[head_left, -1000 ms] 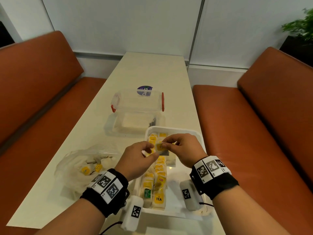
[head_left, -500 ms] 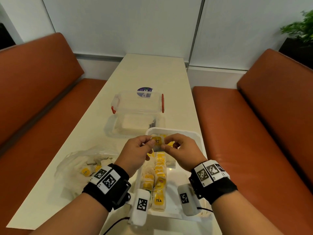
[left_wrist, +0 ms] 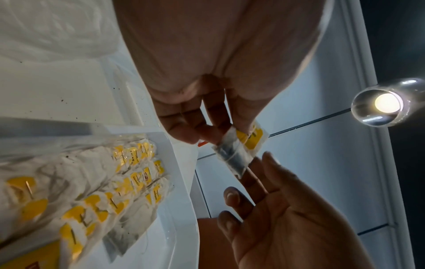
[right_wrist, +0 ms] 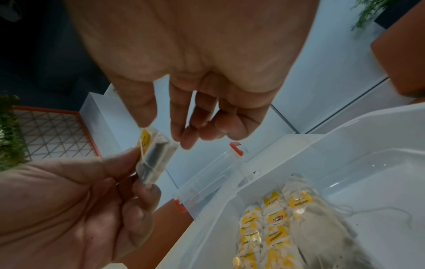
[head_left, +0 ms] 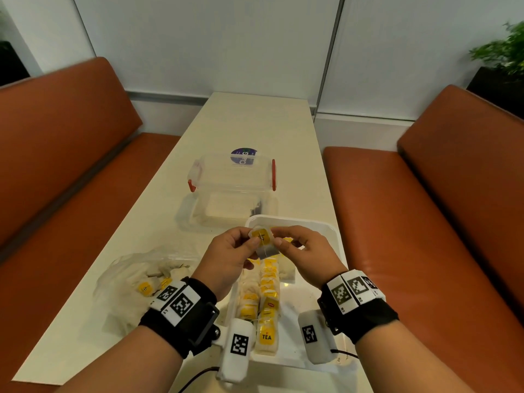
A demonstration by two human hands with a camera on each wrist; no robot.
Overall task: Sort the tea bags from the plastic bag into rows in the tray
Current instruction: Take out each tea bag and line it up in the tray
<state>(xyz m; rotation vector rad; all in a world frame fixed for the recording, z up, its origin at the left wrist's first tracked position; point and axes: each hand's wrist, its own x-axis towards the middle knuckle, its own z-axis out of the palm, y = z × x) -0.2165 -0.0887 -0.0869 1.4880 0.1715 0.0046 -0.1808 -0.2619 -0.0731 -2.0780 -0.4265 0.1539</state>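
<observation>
A tea bag [head_left: 263, 242] with a yellow tag hangs in the air over the far end of the white tray [head_left: 336, 232]. My left hand [head_left: 252, 240] pinches its left edge and my right hand [head_left: 276, 236] holds its right edge with the fingertips. The left wrist view shows the left hand [left_wrist: 230, 134] pinching the tea bag [left_wrist: 239, 149] at the tag. In the right wrist view the tea bag [right_wrist: 154, 160] sits between both hands. Rows of tea bags [head_left: 266, 293] lie along the tray's left side. The clear plastic bag [head_left: 136, 279] with more tea bags lies left of the tray.
A clear lidded box with red clips [head_left: 232, 177] stands on the table just beyond the tray. Orange benches [head_left: 425, 222] flank the narrow cream table [head_left: 255, 123]. The tray's right half [head_left: 312, 293] holds no tea bags.
Both hands have lifted the tea bag slightly, toward the tray's far end, and turned it so its yellow tag faces me.
</observation>
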